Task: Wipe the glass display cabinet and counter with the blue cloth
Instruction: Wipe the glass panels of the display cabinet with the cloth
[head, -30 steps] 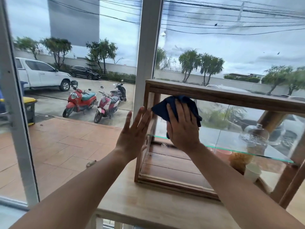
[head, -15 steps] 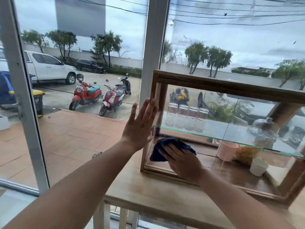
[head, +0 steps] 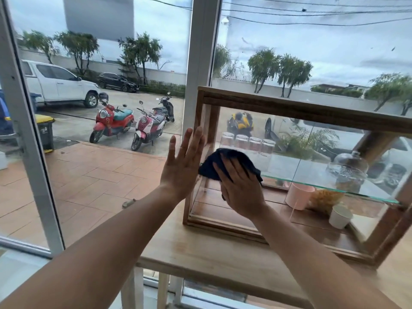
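Head view, the only 1: the right hand (head: 242, 188) presses the blue cloth (head: 225, 162) flat against the front pane of the glass display cabinet (head: 289, 108), its fingers spread over the fabric and pinning it to the glass, not curled round it. The cloth shows dark navy and bunches out at 12 o'clock and 10 o'clock from the hand, at the level of the inner glass shelf (head: 323, 182), in the left third of the pane.

The left hand (head: 181, 166) is open, fingers straight and wide, holding nothing, laid against the cabinet's left wooden post at 9 o'clock from the cloth; it seems to brace the case.

Judging progress: the wiping of the front glass is under way, and only its left part is being worked. The wide stretch of pane toward 3 o'clock, in front of the pink cup (head: 298, 196) and the glass dome (head: 347, 166), looks still to be done, though no smear marks prove it. The wooden counter (head: 211, 253) at 6 o'clock looks not yet wiped. Well under half finished, I would say.
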Demonstrator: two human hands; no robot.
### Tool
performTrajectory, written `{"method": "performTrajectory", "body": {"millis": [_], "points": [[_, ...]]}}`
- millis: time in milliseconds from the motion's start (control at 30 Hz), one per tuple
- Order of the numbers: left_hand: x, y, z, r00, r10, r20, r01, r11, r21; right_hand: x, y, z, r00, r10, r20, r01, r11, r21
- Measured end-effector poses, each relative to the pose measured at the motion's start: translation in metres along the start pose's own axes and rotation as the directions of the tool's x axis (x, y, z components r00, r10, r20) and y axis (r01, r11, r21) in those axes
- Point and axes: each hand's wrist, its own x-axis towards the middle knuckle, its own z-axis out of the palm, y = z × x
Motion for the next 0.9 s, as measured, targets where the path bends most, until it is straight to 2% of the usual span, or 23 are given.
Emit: {"method": "performTrajectory", "body": {"millis": [67, 133, 200, 267, 467, 533, 633, 767, 833, 900], "points": [[-0.001, 0.003, -0.001, 0.999, -0.015, 0.036, 0.016, 0.999, -0.032, -0.047, -0.016, 0.019, 0.965, -0.196, 0.176, 0.198, 0.980, 0.010], [-0.001, 0.004, -0.003, 0.998, -0.030, 0.062, 0.033, 0.999, -0.044, -0.085, -0.015, 0.029, 0.882, -0.346, 0.319, 0.350, 0.936, 0.046], [-0.002, 0.006, -0.003, 0.996, -0.041, 0.075, 0.044, 0.998, -0.033, -0.104, 0.002, 0.027, 0.834, -0.395, 0.385, 0.408, 0.911, 0.049], [-0.002, 0.007, -0.003, 0.996, -0.055, 0.074, 0.058, 0.997, -0.045, -0.117, 0.028, 0.018, 0.833, -0.402, 0.380, 0.426, 0.905, 0.024], [-0.002, 0.011, 0.000, 0.997, -0.072, 0.038, 0.074, 0.996, -0.048, -0.112, 0.099, -0.021, 0.885, -0.403, 0.233, 0.428, 0.901, -0.071], [0.000, 0.015, 0.002, 0.995, -0.091, 0.034, 0.092, 0.995, -0.043, -0.079, 0.121, -0.040, 0.938, -0.310, 0.154, 0.329, 0.937, -0.120], [0.001, 0.019, 0.002, 0.993, -0.115, 0.037, 0.117, 0.992, -0.051, -0.024, 0.139, -0.065, 0.995, -0.094, 0.027, 0.097, 0.987, -0.131], [0.002, 0.021, 0.003, 0.990, -0.134, 0.052, 0.137, 0.987, -0.079, -0.007, 0.113, -0.057, 0.982, 0.141, -0.125, -0.149, 0.987, -0.063], [0.001, 0.023, 0.003, 0.987, -0.144, 0.069, 0.149, 0.986, -0.080, -0.027, 0.085, -0.039, 0.990, 0.115, -0.076, -0.118, 0.992, -0.042], [0.001, 0.023, 0.001, 0.985, -0.153, 0.083, 0.159, 0.984, -0.076, -0.066, 0.061, -0.018, 0.993, -0.098, 0.067, 0.102, 0.993, -0.057]]}}
